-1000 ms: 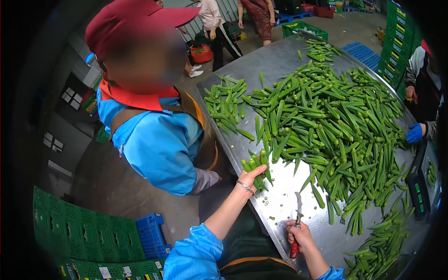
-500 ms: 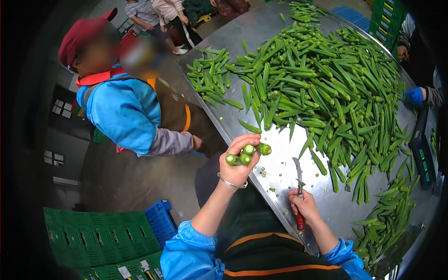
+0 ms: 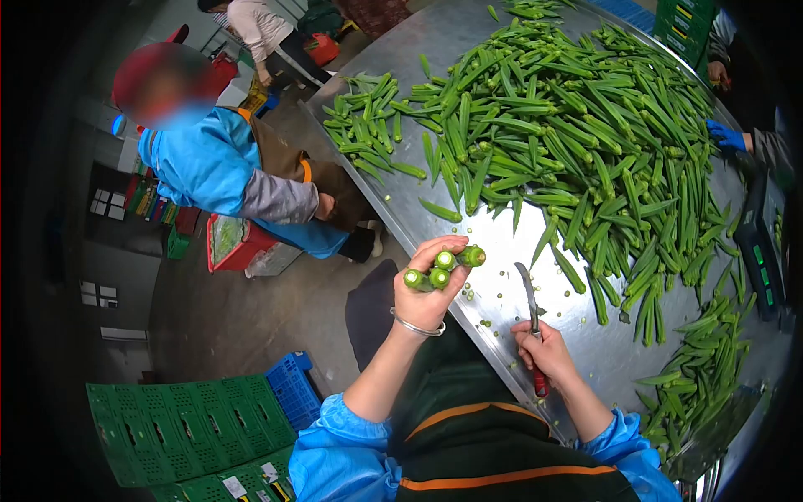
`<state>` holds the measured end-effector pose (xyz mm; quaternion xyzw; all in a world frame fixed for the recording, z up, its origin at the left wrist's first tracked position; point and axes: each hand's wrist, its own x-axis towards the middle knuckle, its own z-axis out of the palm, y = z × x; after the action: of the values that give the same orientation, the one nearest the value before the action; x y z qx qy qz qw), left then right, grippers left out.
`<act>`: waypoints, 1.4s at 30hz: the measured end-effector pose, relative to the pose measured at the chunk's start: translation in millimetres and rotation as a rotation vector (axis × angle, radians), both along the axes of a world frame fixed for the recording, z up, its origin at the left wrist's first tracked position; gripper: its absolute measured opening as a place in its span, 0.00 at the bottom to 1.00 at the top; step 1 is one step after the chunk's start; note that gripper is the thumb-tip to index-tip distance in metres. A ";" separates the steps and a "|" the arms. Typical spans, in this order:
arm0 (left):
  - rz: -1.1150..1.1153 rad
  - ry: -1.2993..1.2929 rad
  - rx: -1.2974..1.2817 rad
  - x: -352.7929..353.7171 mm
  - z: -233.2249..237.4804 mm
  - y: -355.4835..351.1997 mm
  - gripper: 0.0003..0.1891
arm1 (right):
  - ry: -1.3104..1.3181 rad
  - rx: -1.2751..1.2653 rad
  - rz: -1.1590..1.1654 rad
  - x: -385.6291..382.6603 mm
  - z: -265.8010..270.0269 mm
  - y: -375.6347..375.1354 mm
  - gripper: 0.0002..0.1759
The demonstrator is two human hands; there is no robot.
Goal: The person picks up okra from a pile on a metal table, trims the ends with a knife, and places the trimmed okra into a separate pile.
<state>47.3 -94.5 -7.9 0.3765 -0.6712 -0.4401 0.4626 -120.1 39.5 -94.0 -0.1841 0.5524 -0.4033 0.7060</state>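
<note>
My left hand (image 3: 428, 289) is closed around several okra pods (image 3: 439, 277), their stem ends pointing up at me. Three show pale cut ends; the one at the right has a darker, browner end. A bracelet circles that wrist. In my right hand (image 3: 545, 353) is a knife (image 3: 530, 303) with a red handle and a slightly curved blade, held just above the metal table (image 3: 512, 251). Small cut okra ends (image 3: 485, 323) lie scattered between the two hands. A large heap of okra (image 3: 577, 151) spreads beyond them.
A smaller okra pile (image 3: 698, 376) lies at the right, near a dark device with green displays (image 3: 759, 272). A co-worker (image 3: 209, 167) in blue sleeves stands left. Another person's blue-gloved hand (image 3: 728, 135) is at the far right edge. Green crates (image 3: 184, 422) stand lower left.
My view has shifted slightly. The co-worker at left has turned and moved, uncovering a red crate behind. Both my hands keep their holds on the okra and the knife.
</note>
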 end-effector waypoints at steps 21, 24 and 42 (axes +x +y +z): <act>-0.185 0.114 0.605 2.4 -4.3 37.3 0.20 | 1.112 -1.028 0.042 -21.3 83.4 -42.5 0.23; -0.163 -0.080 0.476 -0.1 6.7 41.8 0.17 | 1.158 -1.088 0.066 -21.5 91.7 -52.4 0.25; 0.063 0.729 1.289 8.2 -49.2 18.0 0.21 | 0.167 -0.026 0.140 -14.5 9.5 -2.0 0.18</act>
<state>55.6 -76.4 -57.1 0.4224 -0.0723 -0.8304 0.3559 -134.6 37.5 -84.5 -0.2645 0.5898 -0.3433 0.6814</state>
